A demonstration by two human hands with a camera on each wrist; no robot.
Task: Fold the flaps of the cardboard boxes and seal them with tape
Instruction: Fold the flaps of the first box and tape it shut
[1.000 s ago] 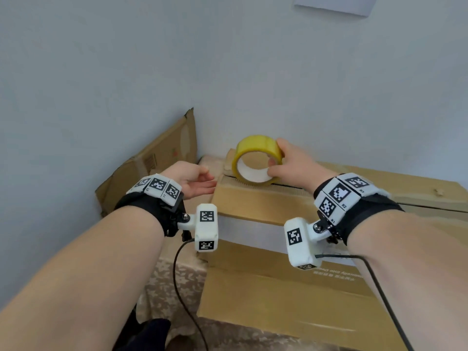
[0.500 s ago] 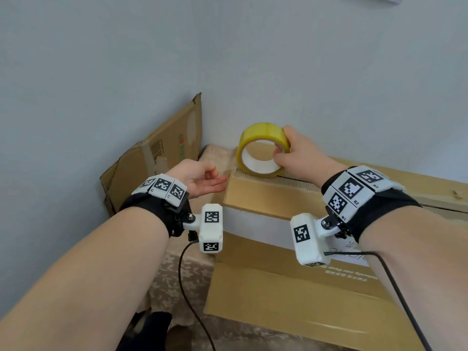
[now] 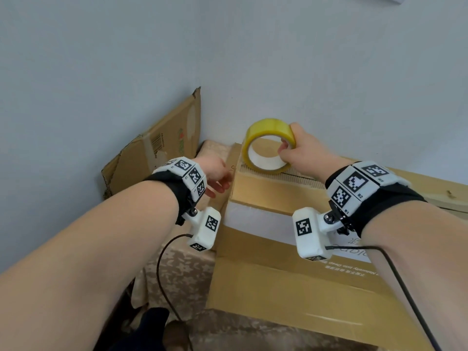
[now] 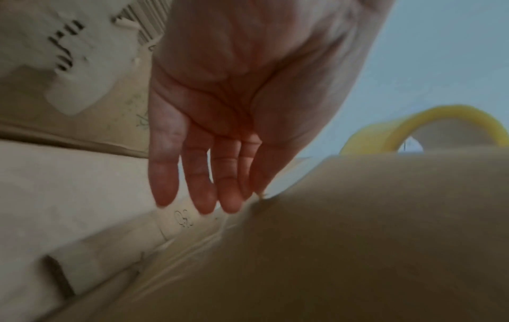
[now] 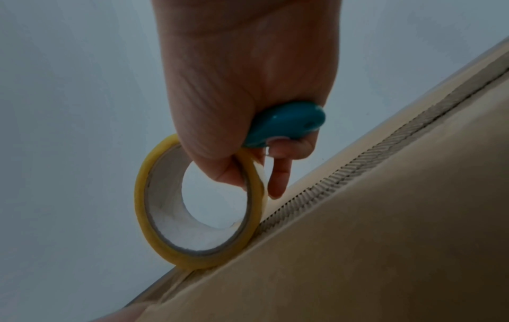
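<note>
The right hand [image 3: 307,154] held the yellow tape roll [image 3: 269,145] upright on its edge, thumb hooked inside the white core and a finger over the outer rim, so its grip was closed round the roll. The right wrist view showed the roll [image 5: 198,220] standing on the seam where the folded flaps met, at the far left end of the cardboard box [image 3: 291,287], with the corrugated flap edges running away along that seam. The same hand also clasped a small teal object [image 5: 286,126] against the palm with its lower fingers; what it was could not be told

The left hand [image 3: 215,173] was at the left end of the box, just beside its upper corner. In the left wrist view its fingers [image 4: 201,174] were straight and close together, the grip open and holding nothing, the fingertips at the box's edge; whether they touched it was unclear through the blur

The box lay on a tabletop covered with a patterned cloth [image 3: 182,272]. A flattened carton [image 3: 157,150] leaned against the wall [image 3: 126,59] to the left, behind the left hand
</note>
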